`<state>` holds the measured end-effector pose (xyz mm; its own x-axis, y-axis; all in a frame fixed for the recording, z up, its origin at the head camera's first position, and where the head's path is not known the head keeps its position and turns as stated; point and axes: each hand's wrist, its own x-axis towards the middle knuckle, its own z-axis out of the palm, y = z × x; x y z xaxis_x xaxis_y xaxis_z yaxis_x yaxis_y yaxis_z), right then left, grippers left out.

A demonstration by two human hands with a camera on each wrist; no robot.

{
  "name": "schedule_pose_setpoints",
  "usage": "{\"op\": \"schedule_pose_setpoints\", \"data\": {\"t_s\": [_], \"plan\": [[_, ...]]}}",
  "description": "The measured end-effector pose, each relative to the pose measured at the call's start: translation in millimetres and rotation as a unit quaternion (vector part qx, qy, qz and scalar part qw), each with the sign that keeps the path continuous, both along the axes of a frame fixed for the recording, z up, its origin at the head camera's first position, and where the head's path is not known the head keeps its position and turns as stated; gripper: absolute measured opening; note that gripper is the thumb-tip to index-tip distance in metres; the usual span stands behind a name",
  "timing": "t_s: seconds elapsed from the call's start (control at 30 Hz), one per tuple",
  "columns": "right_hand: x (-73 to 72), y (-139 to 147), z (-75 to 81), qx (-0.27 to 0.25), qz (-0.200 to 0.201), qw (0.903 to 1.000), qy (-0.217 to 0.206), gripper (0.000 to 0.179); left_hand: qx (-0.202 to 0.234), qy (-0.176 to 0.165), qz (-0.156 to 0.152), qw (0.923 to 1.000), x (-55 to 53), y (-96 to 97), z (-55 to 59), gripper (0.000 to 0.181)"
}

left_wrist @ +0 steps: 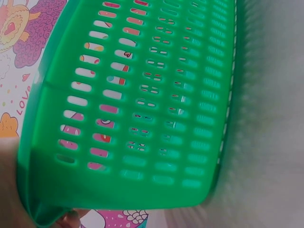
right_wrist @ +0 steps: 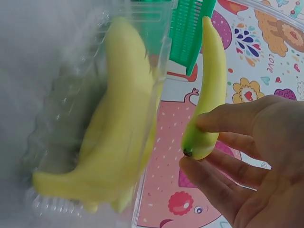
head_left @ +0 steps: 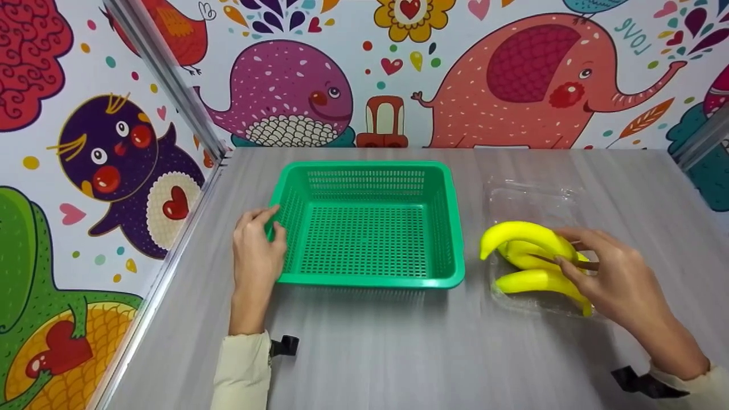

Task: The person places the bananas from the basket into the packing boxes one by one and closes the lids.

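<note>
A green plastic basket (head_left: 364, 282) with slotted walls stands on the table, its inside bare. My left hand (head_left: 256, 245) holds its left rim between thumb and fingers; in the left wrist view the basket wall (left_wrist: 118, 190) hides most of that hand. On the right, my right hand (head_left: 621, 279) pinches a yellow banana (head_left: 521, 230) near one end, thumb on one side and fingers on the other. The held banana (right_wrist: 213, 80) is above a clear plastic box (head_left: 501, 191). More bananas (head_left: 538, 281) lie in that box, below the hand.
The grey table (head_left: 370, 347) runs back to a wall (head_left: 455, 51) printed with cartoon animals. A metal-edged side panel (head_left: 171, 250) borders the table on the left. A strip of tabletop (head_left: 475, 199) separates basket and box.
</note>
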<state>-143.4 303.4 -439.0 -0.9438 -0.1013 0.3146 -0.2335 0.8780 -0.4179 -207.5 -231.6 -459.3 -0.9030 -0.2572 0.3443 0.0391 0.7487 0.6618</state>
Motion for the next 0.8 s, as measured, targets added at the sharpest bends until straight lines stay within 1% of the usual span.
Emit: {"op": "schedule_pose_setpoints", "data": {"t_s": [0.13, 0.37, 0.63, 0.8], "plan": [[2.1, 5.4, -4.3, 0.006, -0.016, 0.9998, -0.005, 0.056, 0.0, 0.003, -0.002, 1.0, 0.2, -0.5, -0.5, 0.037], [6.3, 11.9, -10.7, 0.024, -0.04, 0.9989, -0.001, 0.057, 0.003, 0.01, -0.007, 0.9999, 1.0, -1.7, -0.9, 0.037], [10.3, 17.2, -14.9, 0.031, -0.049, 0.9982, -0.013, 0.056, 0.004, 0.004, -0.006, 1.0, 0.8, -1.8, -0.6, 0.037], [12.4, 19.4, -18.4, 0.041, -0.05, 0.9978, -0.012, 0.054, 0.003, 0.003, -0.005, 1.0, 0.3, -1.5, -0.8, 0.038]]}}
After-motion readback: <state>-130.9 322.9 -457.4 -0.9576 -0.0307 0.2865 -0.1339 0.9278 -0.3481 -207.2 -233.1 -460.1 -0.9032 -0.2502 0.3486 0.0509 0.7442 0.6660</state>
